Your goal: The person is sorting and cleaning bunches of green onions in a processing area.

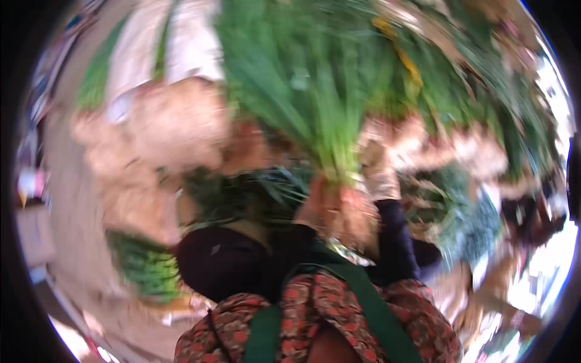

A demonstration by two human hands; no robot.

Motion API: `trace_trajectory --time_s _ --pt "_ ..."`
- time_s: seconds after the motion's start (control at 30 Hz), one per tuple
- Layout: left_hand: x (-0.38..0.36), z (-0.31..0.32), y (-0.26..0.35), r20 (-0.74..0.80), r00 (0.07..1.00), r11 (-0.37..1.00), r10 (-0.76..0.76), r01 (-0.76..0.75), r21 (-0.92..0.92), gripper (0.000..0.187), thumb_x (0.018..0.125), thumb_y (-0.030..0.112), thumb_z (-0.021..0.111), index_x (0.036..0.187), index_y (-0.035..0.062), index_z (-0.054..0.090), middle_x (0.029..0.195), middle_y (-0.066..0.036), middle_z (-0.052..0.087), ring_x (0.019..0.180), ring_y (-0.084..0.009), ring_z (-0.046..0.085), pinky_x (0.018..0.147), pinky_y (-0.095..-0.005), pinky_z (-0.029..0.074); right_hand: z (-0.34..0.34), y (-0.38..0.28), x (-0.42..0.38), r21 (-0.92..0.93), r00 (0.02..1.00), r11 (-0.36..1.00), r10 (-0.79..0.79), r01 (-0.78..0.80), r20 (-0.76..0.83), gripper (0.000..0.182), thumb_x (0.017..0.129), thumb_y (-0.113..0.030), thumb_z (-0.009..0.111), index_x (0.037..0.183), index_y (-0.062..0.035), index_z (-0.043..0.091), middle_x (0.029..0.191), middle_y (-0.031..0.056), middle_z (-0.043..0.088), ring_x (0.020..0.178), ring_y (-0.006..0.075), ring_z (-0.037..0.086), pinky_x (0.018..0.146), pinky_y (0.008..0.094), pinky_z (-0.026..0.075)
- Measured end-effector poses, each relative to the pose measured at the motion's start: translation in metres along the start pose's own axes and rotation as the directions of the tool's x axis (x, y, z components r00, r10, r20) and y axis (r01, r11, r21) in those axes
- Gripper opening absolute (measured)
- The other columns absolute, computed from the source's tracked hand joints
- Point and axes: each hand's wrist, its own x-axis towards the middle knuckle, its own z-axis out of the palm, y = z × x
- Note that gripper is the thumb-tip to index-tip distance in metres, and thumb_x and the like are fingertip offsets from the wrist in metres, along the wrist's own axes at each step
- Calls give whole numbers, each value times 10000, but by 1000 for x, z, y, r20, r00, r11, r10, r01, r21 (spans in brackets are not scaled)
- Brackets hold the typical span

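Note:
A large bunch of spring onions (339, 142) stands upright in front of my body, its green leaves spreading upward and its reddish roots hanging down. My left hand (309, 207) is closed on the left side of the bunch just above the roots, its fingers partly hidden. In a pale glove, my right hand (380, 176) grips the right side at the neck of the stalks. Motion blurs the fingers of both hands.
More root-ended bunches (405, 142) lie along the right and back. Wrapped bundles (192, 42) with big root masses (178, 124) lie at left. Green vegetables (148, 266) sit by my left knee (221, 260); loose greens (254, 193) lie ahead of my lap.

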Motion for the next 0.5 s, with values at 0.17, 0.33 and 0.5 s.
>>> trace_trajectory --time_s 0.17,0.33,0.5 --pt "-8 4 -9 120 993 995 -1 13 -101 510 855 432 460 1046 -28 569 708 -150 611 601 -275 590 674 -442 499 -27 13 45 395 939 878 331 -271 -91 181 867 -161 485 997 -38 511 813 32 564 622 125 500 594 268 433" --pt "-9 11 -5 90 995 985 -33 47 -165 472 852 401 475 1034 -21 584 653 -157 602 544 -265 583 595 -444 514 -11 46 28 479 888 775 460 -412 20 328 906 -296 480 1113 -44 519 906 50 592 648 112 535 577 258 452" --pt "-5 -14 -12 149 989 981 10 19 -191 434 877 381 452 1054 -3 548 699 -149 611 603 -291 594 641 -425 513 14 86 5 571 830 605 443 -555 338 415 904 -293 515 1221 -28 481 1071 107 579 756 161 580 642 317 491"
